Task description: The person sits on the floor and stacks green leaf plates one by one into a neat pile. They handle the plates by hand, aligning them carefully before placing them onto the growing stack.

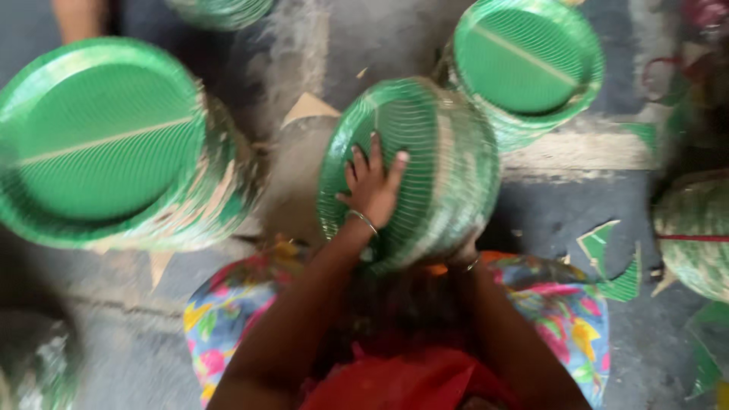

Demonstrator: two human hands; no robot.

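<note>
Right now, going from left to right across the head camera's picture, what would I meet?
Big stack of green plates → left hand pressed on the tilted stack of green plates → upper stack of green plates → green paper scraps → tied bundle of plates at the right edge.

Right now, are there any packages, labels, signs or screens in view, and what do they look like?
None in view: no package, label, sign or screen.
Held stack: centre, green round paper plates on their side, left hand flat on the face, right hand underneath.
Left stack: green plates, pale centre line.
Top-right stack: same green plates.
Right bundle: green, tied with a red band.
</note>
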